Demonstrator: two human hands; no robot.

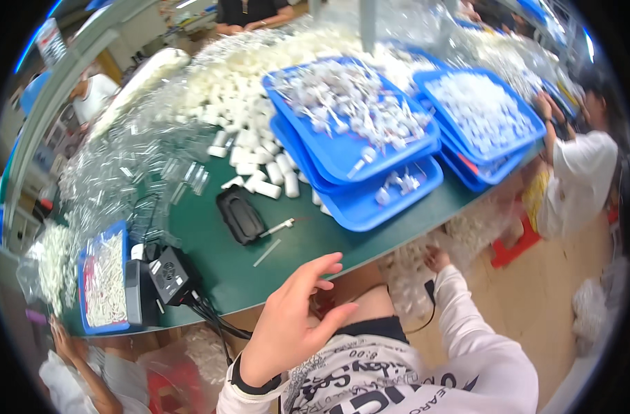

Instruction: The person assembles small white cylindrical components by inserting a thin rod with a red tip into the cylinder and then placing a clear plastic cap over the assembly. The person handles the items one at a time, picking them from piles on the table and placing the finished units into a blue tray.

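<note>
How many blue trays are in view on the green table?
At least 5: two stacked at centre, top one over the lower; two or more stacked at right; one at the left edge. Others may be hidden beneath or behind.

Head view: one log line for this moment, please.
left hand: open, empty, over green table edge | right hand: below table in bag of white pieces, grip unclear

We see a green counter [308,241] carrying stacked blue trays [360,155] on the right and a heap of white tubes [253,96] at the far side. Near the middle lie a black case [240,215] and a thin white stick [267,252]. On the near left sit a small black box [168,274] and another blue tray [104,279].
</note>
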